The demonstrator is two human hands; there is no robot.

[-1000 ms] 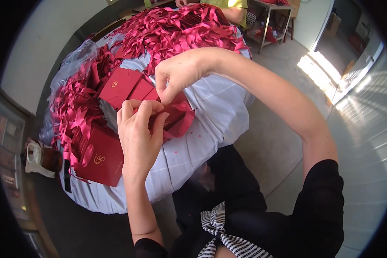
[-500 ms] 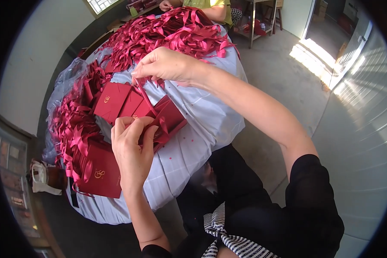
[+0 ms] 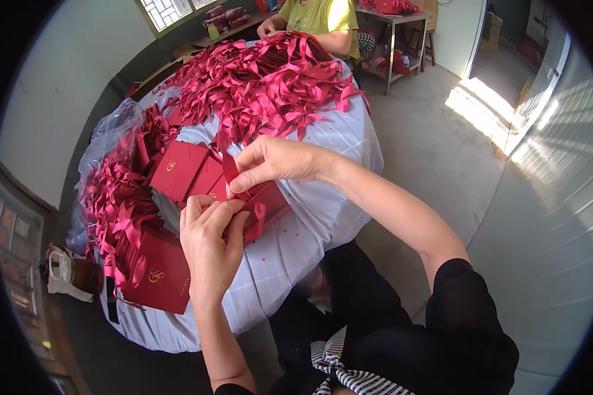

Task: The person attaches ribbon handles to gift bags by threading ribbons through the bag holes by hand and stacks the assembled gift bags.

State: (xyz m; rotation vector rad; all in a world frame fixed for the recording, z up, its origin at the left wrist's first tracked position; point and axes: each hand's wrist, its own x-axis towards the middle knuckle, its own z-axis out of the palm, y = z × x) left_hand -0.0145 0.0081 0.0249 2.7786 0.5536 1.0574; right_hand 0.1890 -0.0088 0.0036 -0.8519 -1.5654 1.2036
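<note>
A dark red paper gift bag (image 3: 271, 201) lies tilted on the table before me, partly hidden by my hands. My left hand (image 3: 209, 237) is closed at the bag's mouth, thumb and fingers pinched on its red ribbon (image 3: 257, 212); the exact grip is partly covered. Just above it, my right hand (image 3: 270, 162) is closed in a pinch on the same ribbon, whose upper part stands up beside the fingers. Flat red bags (image 3: 179, 170) lie beyond my left hand, and another red bag (image 3: 158, 273) with gold print rests left of my wrist.
A white cloth (image 3: 290, 253) covers the round table. Large heaps of red ribbon-handled bags (image 3: 270, 85) fill its far side, more along the left by clear plastic (image 3: 112, 125). Across the table sits a person in a yellow-green shirt (image 3: 313, 20). A metal-legged side table (image 3: 392, 20) stands behind.
My right hand has come down and nearer to my left hand, still pinching the ribbon. My left hand stays at the bag. The view has tilted up slightly.
</note>
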